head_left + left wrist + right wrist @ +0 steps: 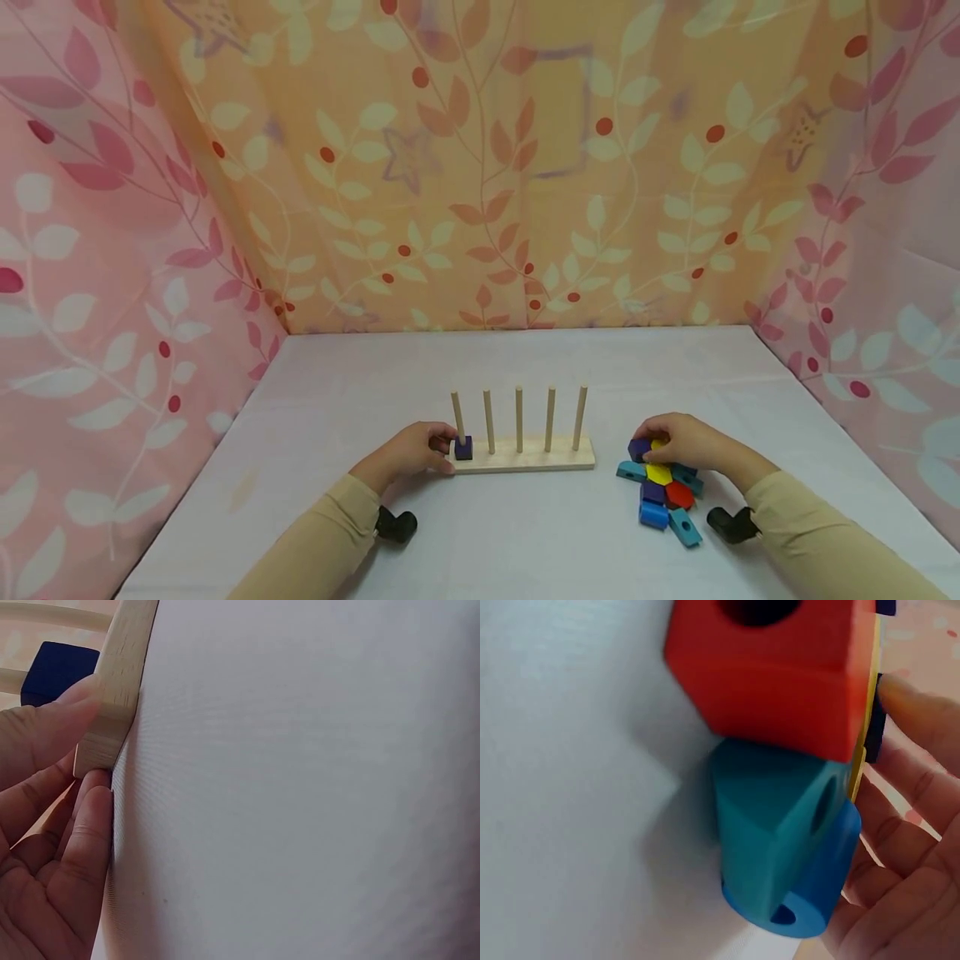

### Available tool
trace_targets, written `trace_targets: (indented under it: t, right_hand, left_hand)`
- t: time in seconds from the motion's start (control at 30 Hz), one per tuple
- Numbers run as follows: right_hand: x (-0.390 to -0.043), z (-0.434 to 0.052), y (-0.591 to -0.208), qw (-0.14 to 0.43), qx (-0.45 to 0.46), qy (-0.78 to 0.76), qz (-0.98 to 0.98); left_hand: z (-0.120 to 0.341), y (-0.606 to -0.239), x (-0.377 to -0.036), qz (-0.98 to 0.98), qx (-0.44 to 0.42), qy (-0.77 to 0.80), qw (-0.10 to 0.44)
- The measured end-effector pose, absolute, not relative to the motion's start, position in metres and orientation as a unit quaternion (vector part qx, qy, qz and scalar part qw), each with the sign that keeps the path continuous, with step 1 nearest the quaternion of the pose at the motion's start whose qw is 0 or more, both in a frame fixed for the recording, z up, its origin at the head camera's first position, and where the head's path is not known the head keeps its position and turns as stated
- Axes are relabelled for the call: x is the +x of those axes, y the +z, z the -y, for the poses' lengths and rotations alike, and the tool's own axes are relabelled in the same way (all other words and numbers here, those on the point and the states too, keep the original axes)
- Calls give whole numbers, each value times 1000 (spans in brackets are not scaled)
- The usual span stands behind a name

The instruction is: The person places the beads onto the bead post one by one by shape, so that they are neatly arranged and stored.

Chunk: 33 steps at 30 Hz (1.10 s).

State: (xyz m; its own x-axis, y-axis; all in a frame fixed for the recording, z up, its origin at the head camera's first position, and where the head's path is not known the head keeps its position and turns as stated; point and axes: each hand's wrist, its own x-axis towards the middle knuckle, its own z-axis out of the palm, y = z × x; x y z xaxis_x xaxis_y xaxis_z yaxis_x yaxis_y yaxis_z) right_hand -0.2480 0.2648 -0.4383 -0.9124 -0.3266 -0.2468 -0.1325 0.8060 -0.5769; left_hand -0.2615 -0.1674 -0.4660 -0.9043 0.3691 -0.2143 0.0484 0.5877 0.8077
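A wooden base [540, 457] with five upright pegs stands mid-table. A dark blue block [463, 447] sits on the leftmost peg. My left hand [441, 451] pinches the base's left end; in the left wrist view its fingers [90, 825] and thumb clamp the base corner [120, 682], with the dark blue block [56, 671] behind. My right hand [654, 442] rests on a pile of coloured blocks, fingers curled round a purple block [639, 450]. In the right wrist view a red block [772, 675], a teal block [769, 817] and a blue cylinder [817, 907] lie against my right hand [907, 802].
The pile also holds a yellow block [659, 474], a red block [679, 495] and blue and teal blocks [654, 514] on the white table [525, 542]. Leaf-patterned cloth walls [480, 167] close in the back and both sides.
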Motion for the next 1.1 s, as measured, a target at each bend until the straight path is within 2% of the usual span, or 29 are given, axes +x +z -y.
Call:
trace_targets:
  t: [1.1]
  right_hand:
    - [-256,-252,-435,162,-113,-288,-937]
  left_hand:
    - [168,-466,-264,-874,118,432,190]
